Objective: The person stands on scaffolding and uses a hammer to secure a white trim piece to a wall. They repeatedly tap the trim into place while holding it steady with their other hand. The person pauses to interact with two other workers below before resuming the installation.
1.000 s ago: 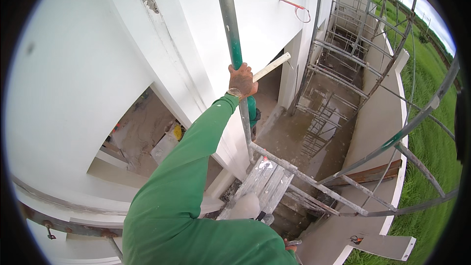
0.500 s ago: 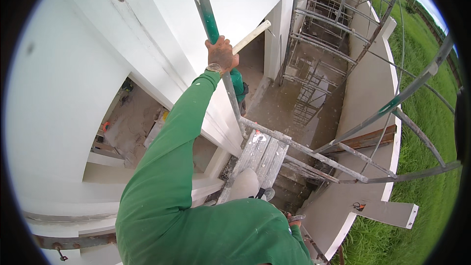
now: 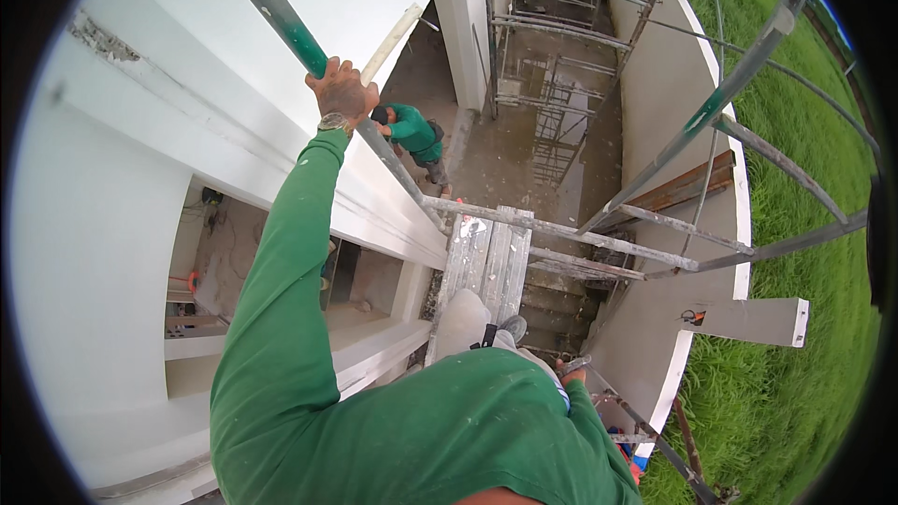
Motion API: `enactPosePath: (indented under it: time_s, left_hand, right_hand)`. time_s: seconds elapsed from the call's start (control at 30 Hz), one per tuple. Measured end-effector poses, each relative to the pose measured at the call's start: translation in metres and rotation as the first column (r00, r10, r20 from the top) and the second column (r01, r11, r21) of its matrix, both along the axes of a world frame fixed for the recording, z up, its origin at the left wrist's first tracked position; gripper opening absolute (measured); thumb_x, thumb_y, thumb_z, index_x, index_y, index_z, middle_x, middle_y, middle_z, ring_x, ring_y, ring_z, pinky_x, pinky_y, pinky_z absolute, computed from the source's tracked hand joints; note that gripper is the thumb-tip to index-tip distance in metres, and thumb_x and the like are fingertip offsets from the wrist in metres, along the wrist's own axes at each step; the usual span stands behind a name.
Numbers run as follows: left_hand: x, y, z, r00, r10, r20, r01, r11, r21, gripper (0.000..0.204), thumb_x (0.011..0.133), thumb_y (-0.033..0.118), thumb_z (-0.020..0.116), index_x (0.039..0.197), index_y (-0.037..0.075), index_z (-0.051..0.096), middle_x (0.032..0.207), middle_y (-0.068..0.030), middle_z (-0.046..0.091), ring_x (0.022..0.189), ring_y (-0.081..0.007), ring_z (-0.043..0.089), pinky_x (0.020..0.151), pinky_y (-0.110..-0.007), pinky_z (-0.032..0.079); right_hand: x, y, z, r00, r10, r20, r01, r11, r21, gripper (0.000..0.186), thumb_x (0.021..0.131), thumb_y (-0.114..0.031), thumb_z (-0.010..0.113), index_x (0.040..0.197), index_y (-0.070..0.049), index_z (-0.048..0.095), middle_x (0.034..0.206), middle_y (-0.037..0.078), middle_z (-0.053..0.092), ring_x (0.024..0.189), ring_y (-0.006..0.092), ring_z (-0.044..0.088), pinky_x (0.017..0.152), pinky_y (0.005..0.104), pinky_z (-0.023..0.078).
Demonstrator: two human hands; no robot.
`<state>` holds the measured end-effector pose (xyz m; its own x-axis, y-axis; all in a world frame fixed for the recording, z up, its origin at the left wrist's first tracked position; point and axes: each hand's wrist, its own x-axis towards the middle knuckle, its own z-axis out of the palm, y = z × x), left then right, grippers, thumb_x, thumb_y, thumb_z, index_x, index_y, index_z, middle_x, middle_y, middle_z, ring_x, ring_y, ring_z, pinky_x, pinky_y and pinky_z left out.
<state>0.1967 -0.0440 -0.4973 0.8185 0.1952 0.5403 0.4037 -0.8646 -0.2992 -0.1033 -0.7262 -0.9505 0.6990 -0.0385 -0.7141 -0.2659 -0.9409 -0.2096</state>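
My left hand (image 3: pixel 343 93), with a watch at the wrist, is wrapped round a green and grey scaffold pole (image 3: pixel 271 9) that slants up to the left. A pale, narrow bar (image 3: pixel 391 44) sticks out beside its fingers; whether the hand grips this too is unclear. Low on the right, my right hand (image 3: pixel 573 375) is closed on a grey metal piece (image 3: pixel 577 363), mostly hidden by the fingers and too small to name surely. My body leans over a paint-spattered metal plank (image 3: pixel 482 257), with a leg and shoe above it.
A co-worker in a green shirt (image 3: pixel 412 131) stands below by a doorway. Scaffold frames (image 3: pixel 561 33) rise over wet concrete ground (image 3: pixel 510 154). A horizontal scaffold tube (image 3: pixel 561 231) crosses beyond the plank. White walls with openings lie left; a low wall (image 3: pixel 645 131) and grass lie right.
The view has shifted, so the left hand and pole appear further left. The co-worker, mostly hidden before, now shows bent forward. Both hands keep their grip.
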Motion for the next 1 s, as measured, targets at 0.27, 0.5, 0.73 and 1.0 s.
enactPosePath:
  time_s: [0.27,0.5,0.73,1.0]
  left_hand:
    - [0.002,-0.003,0.002,0.999,0.038,-0.025,-0.038,0.999,0.004,0.03,0.074,0.037,0.069,0.083,0.011,0.079,0.09,0.0001,0.065,0.113,-0.0184,0.051,0.088,-0.06,0.037]
    - [-0.001,-0.005,0.0,1.0,0.026,-0.006,-0.026,0.999,0.022,0.03,0.073,0.036,0.069,0.085,0.01,0.079,0.089,0.0002,0.065,0.113,-0.0191,0.051,0.089,-0.058,0.036]
    - [-0.003,-0.003,0.0,0.998,0.054,-0.043,-0.054,0.999,0.01,0.03,0.074,0.035,0.068,0.085,0.01,0.08,0.092,0.001,0.066,0.114,-0.0187,0.051,0.089,-0.058,0.036]
    - [0.003,-0.008,0.006,0.993,0.077,-0.089,-0.08,0.996,-0.036,0.031,0.075,0.035,0.067,0.085,0.009,0.079,0.093,0.0,0.066,0.116,-0.0191,0.049,0.09,-0.058,0.035]
  right_hand:
    - [-0.004,-0.015,-0.033,1.0,0.011,-0.029,-0.011,1.0,-0.011,0.078,0.093,-0.067,0.052,0.128,0.001,0.064,0.129,0.022,0.066,0.129,0.0352,0.057,0.107,0.0409,0.044]
    - [-0.007,-0.009,-0.022,0.99,-0.13,0.045,0.129,0.991,0.023,0.082,0.088,-0.07,0.056,0.124,0.004,0.065,0.126,0.024,0.067,0.124,0.0362,0.061,0.104,0.0424,0.047]
    - [0.006,0.001,-0.011,0.996,-0.019,-0.09,0.018,1.0,-0.011,0.082,0.087,-0.068,0.063,0.125,0.004,0.064,0.124,0.022,0.068,0.123,0.0357,0.061,0.104,0.0403,0.047]
    - [0.0,0.001,-0.021,0.995,0.036,-0.092,-0.04,0.998,-0.04,0.082,0.089,-0.068,0.059,0.129,0.004,0.061,0.129,0.02,0.067,0.128,0.0314,0.059,0.107,0.0381,0.044]
